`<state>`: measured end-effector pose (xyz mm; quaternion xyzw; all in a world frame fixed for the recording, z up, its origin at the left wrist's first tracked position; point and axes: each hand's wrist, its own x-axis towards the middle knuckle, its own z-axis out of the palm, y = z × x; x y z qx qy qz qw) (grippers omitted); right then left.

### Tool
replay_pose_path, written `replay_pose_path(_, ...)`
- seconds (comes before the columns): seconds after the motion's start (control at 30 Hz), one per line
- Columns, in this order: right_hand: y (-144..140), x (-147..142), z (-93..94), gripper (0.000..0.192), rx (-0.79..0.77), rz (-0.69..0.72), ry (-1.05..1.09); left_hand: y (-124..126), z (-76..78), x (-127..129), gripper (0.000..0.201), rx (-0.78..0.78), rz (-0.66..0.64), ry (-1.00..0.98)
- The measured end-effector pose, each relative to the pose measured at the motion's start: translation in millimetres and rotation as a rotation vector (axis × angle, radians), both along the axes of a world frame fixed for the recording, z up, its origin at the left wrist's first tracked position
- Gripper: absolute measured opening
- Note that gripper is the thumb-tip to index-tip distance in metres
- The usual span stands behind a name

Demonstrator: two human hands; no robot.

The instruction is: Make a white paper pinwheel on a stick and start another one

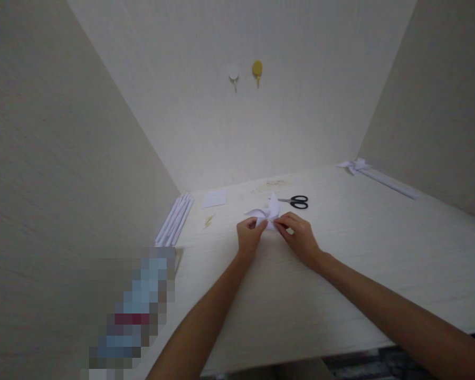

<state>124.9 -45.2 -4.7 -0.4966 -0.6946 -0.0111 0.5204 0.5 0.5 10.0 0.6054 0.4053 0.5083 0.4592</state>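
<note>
Head view. Left hand [250, 236] and right hand [298, 237] pinch a folded white paper pinwheel shape [266, 214] on the pale wooden desk [380, 253]. Black-handled scissors [298, 201] lie just behind it; a small white paper square [214, 198] and a bundle of rolled white paper sticks [174, 220] lie to the left. Two round wall hooks, white [233, 74] and yellow [257, 69], hang above.

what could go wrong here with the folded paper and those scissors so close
1. Both hands, left hand and right hand, pinch the white folded paper piece; a hard pull might tear or crease it.
2. The scissors lie just behind it; a hand reaching forward could bump them.
</note>
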Motion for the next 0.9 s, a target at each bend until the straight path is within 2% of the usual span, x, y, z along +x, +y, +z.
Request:
replay_pose_path(0.57, -2.5, -5.5, 0.9, 0.011, -0.071, -0.114, -0.059, -2.5, 4.1, 1.5, 0.019, 0.03, 0.009, 0.029)
replay_pose_path(0.9, -2.0, -4.9, -1.1, 0.012, -0.061, -0.077, -0.054, -2.3, 2.9, -0.1, 0.023, 0.023, 0.008, 0.043)
